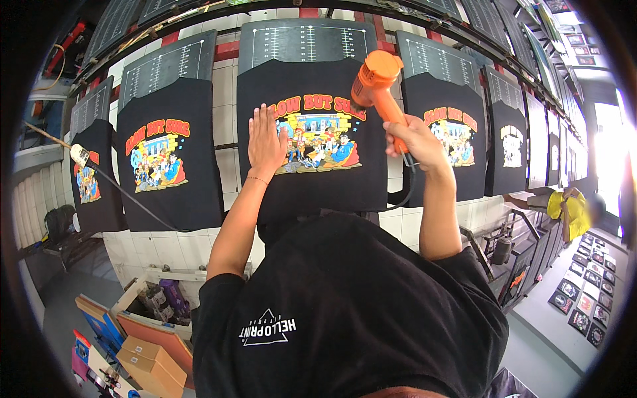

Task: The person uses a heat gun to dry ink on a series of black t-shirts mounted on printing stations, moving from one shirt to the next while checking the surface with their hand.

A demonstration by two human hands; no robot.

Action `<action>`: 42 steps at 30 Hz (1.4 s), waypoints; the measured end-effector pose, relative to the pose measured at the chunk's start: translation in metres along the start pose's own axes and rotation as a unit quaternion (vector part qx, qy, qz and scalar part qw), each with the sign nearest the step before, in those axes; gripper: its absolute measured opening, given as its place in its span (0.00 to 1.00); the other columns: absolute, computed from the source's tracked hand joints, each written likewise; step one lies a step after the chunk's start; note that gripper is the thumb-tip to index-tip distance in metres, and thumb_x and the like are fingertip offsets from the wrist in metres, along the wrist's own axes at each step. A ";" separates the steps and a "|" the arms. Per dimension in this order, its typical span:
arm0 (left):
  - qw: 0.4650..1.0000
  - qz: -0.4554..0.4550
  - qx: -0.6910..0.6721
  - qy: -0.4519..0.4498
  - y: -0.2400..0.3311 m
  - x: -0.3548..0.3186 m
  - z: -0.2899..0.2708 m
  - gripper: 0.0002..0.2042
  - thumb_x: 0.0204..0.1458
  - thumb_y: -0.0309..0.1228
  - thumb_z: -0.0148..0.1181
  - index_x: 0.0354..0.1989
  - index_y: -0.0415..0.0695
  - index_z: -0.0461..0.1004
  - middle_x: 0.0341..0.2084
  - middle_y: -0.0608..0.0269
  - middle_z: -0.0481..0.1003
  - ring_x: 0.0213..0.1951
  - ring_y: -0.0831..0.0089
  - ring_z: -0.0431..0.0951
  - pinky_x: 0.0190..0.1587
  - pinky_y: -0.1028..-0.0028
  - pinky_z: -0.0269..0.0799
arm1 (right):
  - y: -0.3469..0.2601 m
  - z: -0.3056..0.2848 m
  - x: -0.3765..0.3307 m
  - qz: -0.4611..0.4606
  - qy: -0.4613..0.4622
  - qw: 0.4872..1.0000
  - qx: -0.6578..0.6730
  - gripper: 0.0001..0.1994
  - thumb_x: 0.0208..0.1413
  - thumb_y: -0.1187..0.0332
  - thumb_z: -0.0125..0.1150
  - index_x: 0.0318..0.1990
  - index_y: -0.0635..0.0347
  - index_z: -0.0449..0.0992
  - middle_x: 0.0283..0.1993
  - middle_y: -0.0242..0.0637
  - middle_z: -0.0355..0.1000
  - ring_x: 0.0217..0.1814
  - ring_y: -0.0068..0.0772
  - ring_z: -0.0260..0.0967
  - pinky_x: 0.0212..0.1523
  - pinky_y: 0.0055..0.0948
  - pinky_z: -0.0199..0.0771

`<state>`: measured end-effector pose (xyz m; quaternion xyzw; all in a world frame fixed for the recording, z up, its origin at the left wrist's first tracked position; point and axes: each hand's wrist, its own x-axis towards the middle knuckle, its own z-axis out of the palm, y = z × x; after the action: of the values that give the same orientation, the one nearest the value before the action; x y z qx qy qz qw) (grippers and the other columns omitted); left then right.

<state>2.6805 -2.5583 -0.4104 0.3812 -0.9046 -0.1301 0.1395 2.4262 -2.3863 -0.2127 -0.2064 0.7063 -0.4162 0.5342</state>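
A black T-shirt (318,189) with a bright cartoon print is stretched over a dark board (306,41) in front of me. My left hand (267,142) lies flat on the shirt at the left side of the print, its fingers straight and pointing away from me. Wrapped round the handle of an orange hair dryer (379,79), my right hand (418,142) is closed. The dryer's dark nozzle points left and down over the upper right of the print, and its cord hangs below my right hand.
Shirts with the same print sit on boards to the left (166,205) and right (441,174). A cord with a pale plug (79,155) hangs at far left. Cardboard boxes (151,365) stand lower left. A person in yellow (569,211) is at far right.
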 end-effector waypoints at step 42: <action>0.999 -0.012 -0.031 0.008 0.015 -0.032 -0.003 0.29 0.62 0.39 0.44 0.66 0.30 0.54 0.68 0.42 0.51 0.71 0.51 0.48 0.71 0.57 0.41 | 0.020 0.000 -0.016 -0.004 0.007 1.000 0.026 0.12 0.58 0.63 0.58 0.40 0.62 0.69 0.26 0.29 0.67 0.22 0.22 0.72 0.23 0.20 0.73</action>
<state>2.6938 -2.5253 -0.4075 0.3884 -0.8945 -0.1566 0.1567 2.4344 -2.3629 -0.2190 -0.1930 0.6980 -0.4379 0.5327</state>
